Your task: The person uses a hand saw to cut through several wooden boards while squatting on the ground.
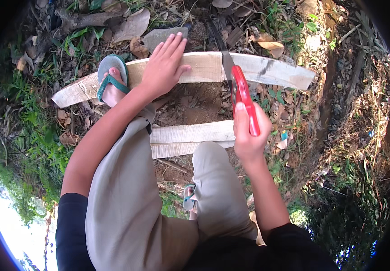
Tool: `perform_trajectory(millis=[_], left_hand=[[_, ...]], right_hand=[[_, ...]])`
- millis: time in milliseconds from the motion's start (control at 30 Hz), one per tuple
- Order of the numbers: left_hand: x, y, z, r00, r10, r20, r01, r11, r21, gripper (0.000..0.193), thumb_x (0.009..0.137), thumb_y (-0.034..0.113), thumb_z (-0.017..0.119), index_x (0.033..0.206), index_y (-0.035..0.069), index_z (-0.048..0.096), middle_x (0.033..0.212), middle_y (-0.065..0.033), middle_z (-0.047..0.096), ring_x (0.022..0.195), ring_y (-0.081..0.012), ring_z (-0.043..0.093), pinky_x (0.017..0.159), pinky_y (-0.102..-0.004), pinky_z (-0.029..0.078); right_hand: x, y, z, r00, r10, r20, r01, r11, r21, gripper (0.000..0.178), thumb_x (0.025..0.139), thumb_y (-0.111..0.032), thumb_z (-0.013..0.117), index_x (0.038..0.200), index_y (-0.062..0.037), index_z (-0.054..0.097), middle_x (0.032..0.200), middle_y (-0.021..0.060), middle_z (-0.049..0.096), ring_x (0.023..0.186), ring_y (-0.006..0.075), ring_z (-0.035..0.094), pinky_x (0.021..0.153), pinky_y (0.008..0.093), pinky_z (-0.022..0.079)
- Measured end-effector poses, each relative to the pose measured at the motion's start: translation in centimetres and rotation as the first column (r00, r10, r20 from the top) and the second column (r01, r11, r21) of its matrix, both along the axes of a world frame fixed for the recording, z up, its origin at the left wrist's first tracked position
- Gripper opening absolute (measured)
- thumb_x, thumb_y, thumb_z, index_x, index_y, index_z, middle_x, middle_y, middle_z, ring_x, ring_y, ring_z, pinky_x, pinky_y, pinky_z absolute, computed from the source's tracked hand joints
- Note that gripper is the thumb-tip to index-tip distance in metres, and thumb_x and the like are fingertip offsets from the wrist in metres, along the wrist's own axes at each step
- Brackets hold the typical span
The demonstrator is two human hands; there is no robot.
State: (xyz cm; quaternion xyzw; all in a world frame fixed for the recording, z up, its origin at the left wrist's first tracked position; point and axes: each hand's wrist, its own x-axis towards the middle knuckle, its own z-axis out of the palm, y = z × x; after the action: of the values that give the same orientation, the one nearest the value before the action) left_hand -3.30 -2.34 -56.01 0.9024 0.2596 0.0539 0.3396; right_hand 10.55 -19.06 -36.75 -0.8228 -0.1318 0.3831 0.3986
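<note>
A long pale wooden plank (201, 67) lies crosswise on the ground ahead of me. My left hand (164, 63) rests flat on it with the fingers stretched toward its far edge. In my right hand (252, 135) is the red handle of a hand saw (244, 92), gripped with the thumb along it. The dark blade crosses the plank to the right of my left hand; how deep it sits in the wood I cannot tell. My left foot, in a grey and green flip-flop (113, 74), stands on the plank's left part.
Nearer to me, another pale wooden piece (192, 135) lies by my right knee (213, 158). A flat grey stone (159, 38) is beyond the plank. Dry leaves (269, 45), grass and soil cover the ground, with green plants (32, 135) at the left.
</note>
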Motion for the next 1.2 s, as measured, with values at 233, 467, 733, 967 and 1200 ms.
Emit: perform_trajectory(millis=[233,467,733,967,1200], left_hand=[[-0.3,-0.5,0.6,0.998,-0.04,0.04,0.042,0.998,-0.039,0.076,0.096,0.031,0.067,0.159,0.006,0.032,0.166,-0.0155,0.031,0.154,-0.0349,0.028,0.124,-0.0515,0.025],[-2.2,-0.7,-0.1,1.0,-0.007,0.028,0.006,1.0,0.018,0.061,0.095,0.022,0.068,0.151,0.013,0.047,0.165,-0.0155,0.034,0.153,-0.0348,0.029,0.124,-0.052,0.025],[-1.9,0.2,0.6,0.995,0.021,0.095,-0.023,1.0,0.012,0.063,0.094,0.015,0.068,0.153,0.015,0.045,0.165,-0.0156,0.034,0.153,-0.0347,0.03,0.124,-0.0535,0.026],[-1.7,0.3,1.1,0.999,0.042,0.033,-0.043,0.999,0.016,0.065,0.094,0.015,0.068,0.154,0.017,0.043,0.166,-0.0134,0.032,0.154,-0.0343,0.028,0.125,-0.0536,0.023],[-2.0,0.7,1.1,0.999,0.018,0.03,-0.019,0.998,0.064,0.064,0.095,0.015,0.067,0.155,0.016,0.043,0.166,-0.0108,0.033,0.154,-0.033,0.029,0.125,-0.0545,0.023]], right_hand=[[-1.8,0.5,0.6,0.995,-0.089,-0.054,0.091,0.995,0.028,0.017,0.101,-0.009,0.063,0.086,-0.0012,0.06,0.064,-0.0042,0.049,0.058,0.0026,0.041,0.051,0.025,0.033],[1.1,3.8,1.0,0.996,0.084,-0.025,-0.085,0.995,-0.043,0.022,0.102,-0.015,0.064,0.086,-0.0005,0.061,0.065,-0.0043,0.05,0.058,0.0028,0.043,0.051,0.0257,0.032],[-2.9,-1.3,-3.1,0.986,0.029,0.165,-0.056,0.985,0.16,0.019,0.1,-0.01,0.065,0.084,-0.0022,0.058,0.063,-0.0024,0.046,0.056,0.0036,0.042,0.049,0.0254,0.032],[-3.1,-7.9,-11.4,0.822,0.219,0.526,-0.425,0.85,0.31,0.014,0.091,-0.008,0.069,0.086,-0.0028,0.056,0.061,0.0062,0.051,0.047,0.0194,0.053,0.05,0.0313,0.043],[0.4,4.9,1.0,0.998,-0.057,-0.018,0.059,0.994,0.096,0.022,0.095,-0.015,0.066,0.078,-0.0074,0.056,0.06,-0.0057,0.047,0.048,0.0054,0.042,0.046,0.0278,0.033]])
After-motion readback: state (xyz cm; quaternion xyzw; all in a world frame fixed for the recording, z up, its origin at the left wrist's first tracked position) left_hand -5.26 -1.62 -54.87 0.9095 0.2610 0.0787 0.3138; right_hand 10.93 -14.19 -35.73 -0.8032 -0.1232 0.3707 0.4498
